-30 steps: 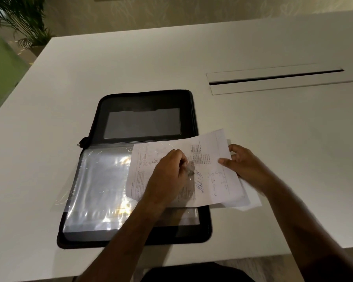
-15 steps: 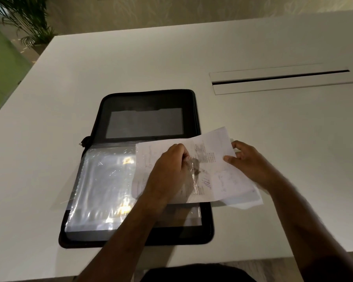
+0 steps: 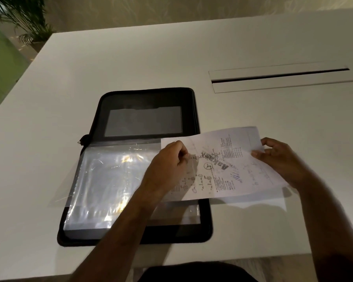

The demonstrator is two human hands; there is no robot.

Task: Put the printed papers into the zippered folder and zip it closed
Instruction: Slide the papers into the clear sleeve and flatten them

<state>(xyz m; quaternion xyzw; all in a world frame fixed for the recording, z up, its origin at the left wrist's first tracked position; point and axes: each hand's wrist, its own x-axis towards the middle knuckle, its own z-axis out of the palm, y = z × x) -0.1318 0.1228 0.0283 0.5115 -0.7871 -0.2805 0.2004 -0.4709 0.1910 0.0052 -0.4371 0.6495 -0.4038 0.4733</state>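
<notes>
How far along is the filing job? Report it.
Done: the folder lies unzipped and open on the table. In hand: both hands, left hand and right hand, hold a printed paper at its plastic sleeves. Left: slide it in, then zip shut.

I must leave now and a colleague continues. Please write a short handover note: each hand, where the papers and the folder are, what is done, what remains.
Left hand: pinches the left part of the printed papers, over the folder's right edge.
Right hand: grips the papers' right edge, above the table.
Zippered folder: lies fully open on the table, clear plastic sleeves on its near half.
Done: folder unzipped and opened, papers picked up.
Left: slide the papers into the folder, close it, zip it shut.
</notes>
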